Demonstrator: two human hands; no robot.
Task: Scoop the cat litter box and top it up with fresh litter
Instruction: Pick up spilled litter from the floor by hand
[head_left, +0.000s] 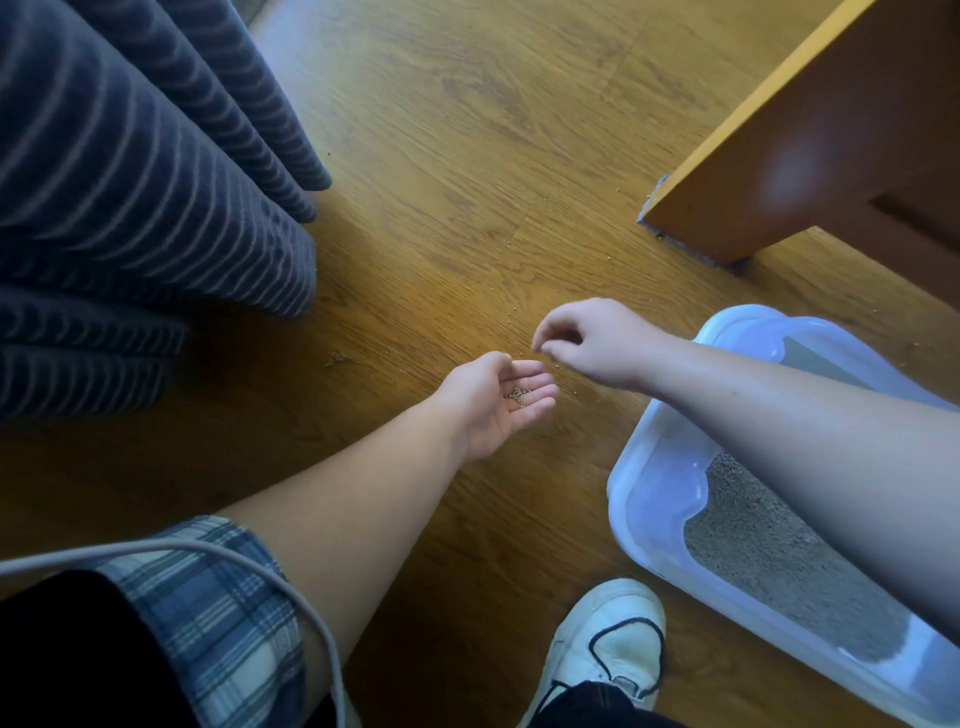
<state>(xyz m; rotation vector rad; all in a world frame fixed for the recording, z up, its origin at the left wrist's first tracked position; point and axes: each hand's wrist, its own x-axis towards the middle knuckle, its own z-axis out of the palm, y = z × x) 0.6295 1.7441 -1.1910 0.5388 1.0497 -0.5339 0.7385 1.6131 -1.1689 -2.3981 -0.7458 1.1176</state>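
A white plastic litter box (649, 499) sits on the wooden floor at the lower right, with grey litter (769, 561) inside; my right forearm crosses over it. My left hand (493, 400) is held palm up over the floor, cupped, with a small pile of litter grains (517, 396) in it. Just beyond it, my right hand (587, 340) hovers low over the floor with thumb and fingers pinched together; whether a grain is between them I cannot tell. Loose grains (576, 392) lie scattered on the floor around both hands.
A dark striped sofa or cushion (145, 197) fills the upper left. An orange wooden cabinet (810, 140) stands at the upper right. My white shoe (608, 649) is at the bottom, next to the box. A grey cable (291, 587) runs across my lap.
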